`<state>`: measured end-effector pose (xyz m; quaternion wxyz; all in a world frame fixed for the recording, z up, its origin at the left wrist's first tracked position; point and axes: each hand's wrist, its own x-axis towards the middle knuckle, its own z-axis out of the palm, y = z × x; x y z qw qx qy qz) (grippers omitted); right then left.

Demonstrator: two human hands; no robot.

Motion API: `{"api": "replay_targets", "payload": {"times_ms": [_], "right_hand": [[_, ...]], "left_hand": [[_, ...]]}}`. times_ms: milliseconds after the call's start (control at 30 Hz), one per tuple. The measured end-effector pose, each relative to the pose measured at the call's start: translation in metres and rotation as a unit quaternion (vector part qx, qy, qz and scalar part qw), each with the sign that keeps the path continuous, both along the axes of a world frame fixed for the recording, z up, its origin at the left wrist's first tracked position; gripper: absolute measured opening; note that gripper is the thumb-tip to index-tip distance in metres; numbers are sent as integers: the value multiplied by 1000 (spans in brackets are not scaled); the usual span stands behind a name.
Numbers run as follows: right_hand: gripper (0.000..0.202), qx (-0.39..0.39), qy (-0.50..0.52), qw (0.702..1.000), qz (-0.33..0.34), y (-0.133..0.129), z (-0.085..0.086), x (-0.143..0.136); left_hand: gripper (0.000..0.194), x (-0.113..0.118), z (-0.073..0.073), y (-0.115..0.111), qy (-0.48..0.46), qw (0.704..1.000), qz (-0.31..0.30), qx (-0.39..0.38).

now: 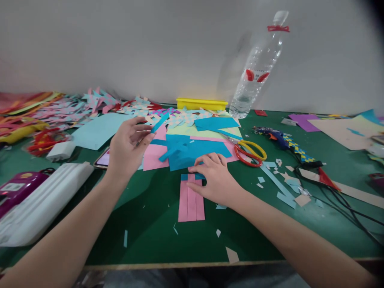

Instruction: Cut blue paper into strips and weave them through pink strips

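Between the thumb and fingers of my left hand (132, 140) is a short blue paper strip (160, 123), raised above the pile of paper. My right hand (217, 178) rests at the top of a pink paper piece (191, 202) slit into several lengthwise strips. One blue strip (184, 177) runs across under part of it. The right thumb and fingers pinch a lifted pink strip near that blue strip. Just behind lie blue paper sheets (195, 150) and loose blue strips, over pink paper (153, 156).
Scissors (250, 152) with red and yellow handles lie right of the sheets. A clear bottle (255, 72) leans against the wall. Paper scraps (295, 186) and cables (342, 204) are at right; a phone (102, 159), white packet (45, 204) and purple device (21, 190) at left.
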<state>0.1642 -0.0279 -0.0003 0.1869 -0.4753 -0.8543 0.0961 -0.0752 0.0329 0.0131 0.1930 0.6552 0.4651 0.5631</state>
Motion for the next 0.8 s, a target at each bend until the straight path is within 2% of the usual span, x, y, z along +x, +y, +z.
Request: {"api": "replay_targets", "payload": {"times_ms": [133, 467, 800], "right_hand": [[32, -16, 3, 1000, 6, 4, -4, 3], [28, -63, 36, 997, 22, 8, 0, 5], [21, -73, 83, 993, 41, 9, -1, 5]], "left_hand": [[42, -1, 1, -1, 16, 1000, 3, -25], [43, -1, 0, -2, 53, 998, 8, -24], [44, -1, 1, -2, 51, 998, 11, -38]]}}
